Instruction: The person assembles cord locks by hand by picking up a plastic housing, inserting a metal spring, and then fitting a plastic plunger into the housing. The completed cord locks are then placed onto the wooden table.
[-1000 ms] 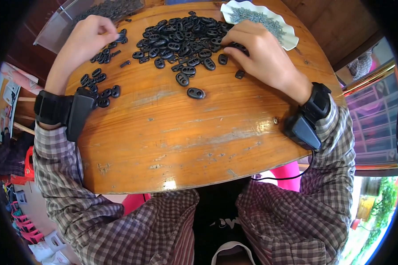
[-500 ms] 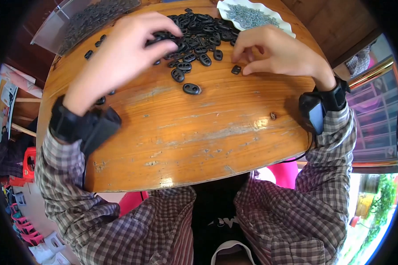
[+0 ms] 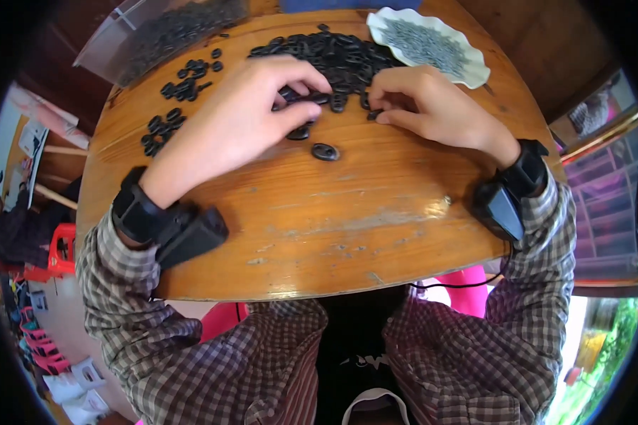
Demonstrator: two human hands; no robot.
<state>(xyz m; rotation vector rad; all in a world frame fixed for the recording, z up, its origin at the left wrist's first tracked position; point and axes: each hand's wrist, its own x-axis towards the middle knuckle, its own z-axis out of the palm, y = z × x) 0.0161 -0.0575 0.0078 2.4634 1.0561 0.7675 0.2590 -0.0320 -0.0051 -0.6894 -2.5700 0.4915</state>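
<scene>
My left hand (image 3: 252, 113) reaches over the near left side of a pile of black plastic pieces (image 3: 333, 53). Its thumb and forefinger close on a black oval piece (image 3: 322, 98). At the pile's right edge, my right hand (image 3: 439, 110) has thumb and fingertips together on a small black plastic piece (image 3: 373, 114), mostly covered by the fingers. A single black oval piece with two holes (image 3: 325, 151) lies on the wooden table (image 3: 333, 219), nearer to me than both hands. The left hand hides part of the pile.
A white wavy-edged dish (image 3: 480, 76) of small grey pieces stands at the back right. Back left is a clear plastic bin (image 3: 96, 53) holding black pieces. Small groups of black pieces (image 3: 164, 129) lie left of my left forearm. A blue container (image 3: 347, 6) shows at the far edge.
My left thumb and forefinger, apart before, have come together on a black oval piece. The right fingers have closed on the small piece that lay by the thumb. The view has shifted slightly.
</scene>
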